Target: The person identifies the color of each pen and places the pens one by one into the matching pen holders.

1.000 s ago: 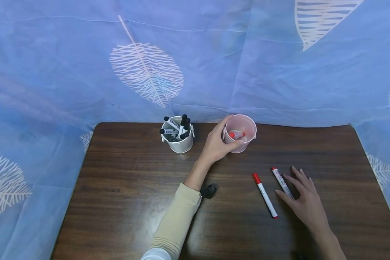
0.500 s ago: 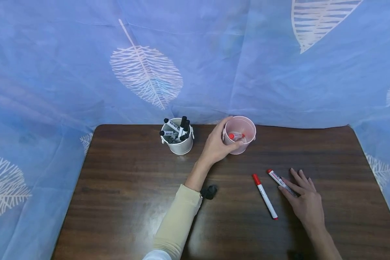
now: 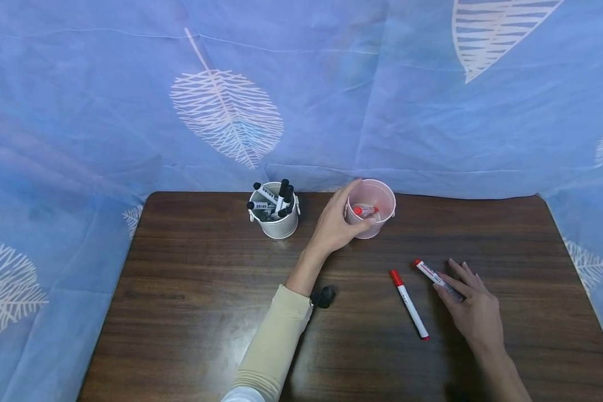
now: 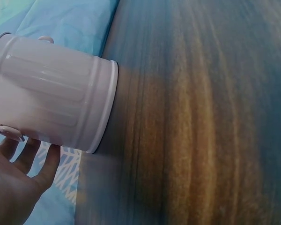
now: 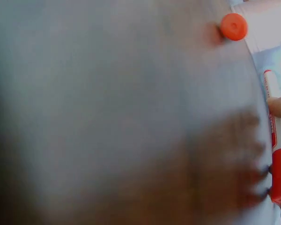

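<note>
In the head view my left hand (image 3: 334, 226) grips a pink bucket (image 3: 369, 230) at its left side, with the thumb over the front rim. A red-ended marker lies inside the bucket. The left wrist view shows the bucket's ribbed wall (image 4: 47, 89) and the fingers (image 4: 49, 166) below it. My right hand (image 3: 474, 312) pinches a white marker with red ends (image 3: 427, 271) between thumb and fingers. In the right wrist view, the thumb overlaps that marker's barrel (image 5: 280, 133), red cap downward. A second red-capped marker (image 3: 411, 307) lies on the table to its left.
A white bucket (image 3: 280, 228) full of several black-capped markers stands at the back of the dark wooden table (image 3: 191, 290), left of the pink one. Behind the table's far edge hangs a blue cloth (image 3: 321, 111) with white leaf prints.
My right thumb and fingers have come together on the marker, whose far end has swung a little to the left. The left hand stays on the pink bucket.
</note>
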A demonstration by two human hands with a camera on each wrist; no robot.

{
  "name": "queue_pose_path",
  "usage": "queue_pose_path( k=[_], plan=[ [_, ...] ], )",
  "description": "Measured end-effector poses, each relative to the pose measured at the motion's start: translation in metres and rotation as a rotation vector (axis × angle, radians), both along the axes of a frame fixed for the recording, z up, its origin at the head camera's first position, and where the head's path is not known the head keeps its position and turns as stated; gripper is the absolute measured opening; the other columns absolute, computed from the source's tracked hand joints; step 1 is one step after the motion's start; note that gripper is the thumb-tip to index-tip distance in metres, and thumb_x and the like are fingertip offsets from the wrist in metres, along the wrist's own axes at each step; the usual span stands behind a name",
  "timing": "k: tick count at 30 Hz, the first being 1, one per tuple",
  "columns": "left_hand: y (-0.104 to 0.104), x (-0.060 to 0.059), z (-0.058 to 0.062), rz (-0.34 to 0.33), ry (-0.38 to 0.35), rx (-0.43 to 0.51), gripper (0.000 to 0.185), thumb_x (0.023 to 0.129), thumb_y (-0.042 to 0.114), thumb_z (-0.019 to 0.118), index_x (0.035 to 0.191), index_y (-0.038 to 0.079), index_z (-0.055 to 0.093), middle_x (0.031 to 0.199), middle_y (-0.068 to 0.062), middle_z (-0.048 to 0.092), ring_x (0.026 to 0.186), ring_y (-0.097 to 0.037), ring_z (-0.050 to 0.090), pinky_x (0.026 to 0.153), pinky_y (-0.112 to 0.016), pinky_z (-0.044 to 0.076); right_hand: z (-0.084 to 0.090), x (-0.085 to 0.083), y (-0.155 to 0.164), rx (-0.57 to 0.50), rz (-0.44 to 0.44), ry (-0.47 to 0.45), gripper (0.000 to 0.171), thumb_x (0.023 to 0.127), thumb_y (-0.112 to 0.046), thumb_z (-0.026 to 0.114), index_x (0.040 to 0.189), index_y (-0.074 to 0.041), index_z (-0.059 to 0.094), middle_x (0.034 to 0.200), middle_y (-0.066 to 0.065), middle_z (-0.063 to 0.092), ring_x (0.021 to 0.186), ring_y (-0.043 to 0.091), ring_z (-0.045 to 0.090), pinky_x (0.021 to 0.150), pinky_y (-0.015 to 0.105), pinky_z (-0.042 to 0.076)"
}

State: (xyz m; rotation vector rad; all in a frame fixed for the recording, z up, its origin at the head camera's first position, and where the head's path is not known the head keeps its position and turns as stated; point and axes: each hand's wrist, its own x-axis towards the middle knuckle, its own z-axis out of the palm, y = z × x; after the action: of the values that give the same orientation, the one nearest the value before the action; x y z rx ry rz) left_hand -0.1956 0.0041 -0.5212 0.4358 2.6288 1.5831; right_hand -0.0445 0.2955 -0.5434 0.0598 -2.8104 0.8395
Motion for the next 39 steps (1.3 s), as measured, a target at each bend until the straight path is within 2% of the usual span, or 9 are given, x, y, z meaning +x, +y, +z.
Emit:
queue_pose_path(
  k=[2, 4, 7, 11, 13, 17, 23, 30, 39],
  plan=[
    [0.0, 0.0, -0.001, 0.002, -0.002, 0.005, 0.086, 0.081, 0.046, 0.079, 0.153, 0.039, 0.032, 0.151, 0.007, 0.041, 0.136, -0.01, 0.039, 0.109, -0.043, 0.037, 0.005, -0.004, 0.0, 0.008, 0.002, 0.01, 0.031, 0.077, -0.003, 0.084, 0.107, -0.001, 0.076, 0.134, 0.019, 0.061, 0.125, 0.047, 0.052, 0.099, 0.053, 0.045],
    [0.001, -0.001, -0.002, 0.003, -0.005, 0.01, 0.086, 0.081, 0.047, 0.079, 0.153, 0.039, 0.033, 0.151, 0.007, 0.041, 0.135, -0.01, 0.04, 0.108, -0.043, 0.038, 0.011, -0.009, 0.0, 0.019, 0.006, 0.021, 0.031, 0.077, -0.003, 0.084, 0.107, -0.002, 0.077, 0.133, 0.017, 0.061, 0.12, 0.046, 0.056, 0.085, 0.031, 0.054],
    [0.001, -0.001, -0.003, 0.004, -0.007, 0.004, 0.086, 0.081, 0.046, 0.079, 0.152, 0.04, 0.033, 0.15, 0.007, 0.042, 0.134, -0.011, 0.041, 0.108, -0.044, 0.039, 0.022, -0.017, -0.001, 0.054, 0.014, 0.039, 0.032, 0.077, -0.005, 0.084, 0.108, -0.004, 0.077, 0.135, 0.015, 0.061, 0.106, 0.041, 0.064, 0.058, 0.01, 0.04],
    [0.002, -0.001, -0.004, 0.008, -0.01, -0.001, 0.085, 0.08, 0.043, 0.08, 0.152, 0.039, 0.033, 0.149, 0.005, 0.042, 0.132, -0.012, 0.042, 0.107, -0.045, 0.04, 0.035, -0.029, -0.003, 0.091, 0.036, 0.065, 0.034, 0.077, -0.006, 0.085, 0.109, -0.003, 0.076, 0.137, 0.014, 0.059, 0.106, 0.04, 0.064, 0.066, 0.018, 0.047],
    [0.002, -0.001, -0.004, 0.011, -0.011, 0.001, 0.085, 0.08, 0.043, 0.08, 0.152, 0.039, 0.034, 0.149, 0.004, 0.043, 0.132, -0.013, 0.043, 0.106, -0.045, 0.04, 0.039, -0.034, -0.004, 0.099, 0.046, 0.067, 0.034, 0.076, -0.006, 0.085, 0.109, -0.002, 0.076, 0.138, 0.013, 0.059, 0.117, 0.043, 0.058, 0.079, 0.035, 0.053],
    [0.003, 0.0, -0.005, 0.013, -0.014, 0.009, 0.084, 0.08, 0.045, 0.078, 0.152, 0.04, 0.033, 0.148, 0.005, 0.043, 0.132, -0.013, 0.043, 0.105, -0.046, 0.041, 0.046, -0.042, -0.006, 0.087, 0.08, 0.077, 0.035, 0.076, -0.004, 0.085, 0.109, 0.0, 0.076, 0.14, 0.013, 0.057, 0.126, 0.043, 0.053, 0.084, 0.062, 0.048],
    [0.002, 0.0, -0.002, 0.016, -0.008, 0.026, 0.085, 0.08, 0.043, 0.079, 0.152, 0.039, 0.034, 0.148, 0.005, 0.043, 0.132, -0.012, 0.042, 0.106, -0.045, 0.04, 0.055, -0.056, -0.007, 0.123, 0.147, 0.157, 0.038, 0.072, 0.0, 0.086, 0.109, -0.001, 0.076, 0.139, 0.015, 0.057, 0.123, 0.044, 0.054, 0.069, 0.047, 0.047],
    [0.003, -0.001, -0.002, 0.018, -0.004, 0.021, 0.085, 0.081, 0.044, 0.079, 0.152, 0.04, 0.033, 0.149, 0.005, 0.043, 0.132, -0.011, 0.042, 0.106, -0.045, 0.04, 0.064, -0.065, -0.008, 0.111, 0.147, 0.142, 0.039, 0.071, 0.001, 0.087, 0.109, -0.002, 0.076, 0.14, 0.012, 0.056, 0.124, 0.043, 0.053, 0.076, 0.054, 0.047],
    [0.002, -0.001, -0.003, 0.012, 0.003, 0.021, 0.086, 0.081, 0.04, 0.08, 0.152, 0.037, 0.033, 0.149, 0.006, 0.043, 0.133, -0.01, 0.041, 0.108, -0.043, 0.038, 0.068, -0.068, -0.015, 0.115, 0.162, 0.151, 0.04, 0.071, 0.001, 0.087, 0.109, -0.004, 0.077, 0.141, 0.011, 0.056, 0.103, 0.033, 0.054, 0.069, 0.029, 0.033]
  ],
)
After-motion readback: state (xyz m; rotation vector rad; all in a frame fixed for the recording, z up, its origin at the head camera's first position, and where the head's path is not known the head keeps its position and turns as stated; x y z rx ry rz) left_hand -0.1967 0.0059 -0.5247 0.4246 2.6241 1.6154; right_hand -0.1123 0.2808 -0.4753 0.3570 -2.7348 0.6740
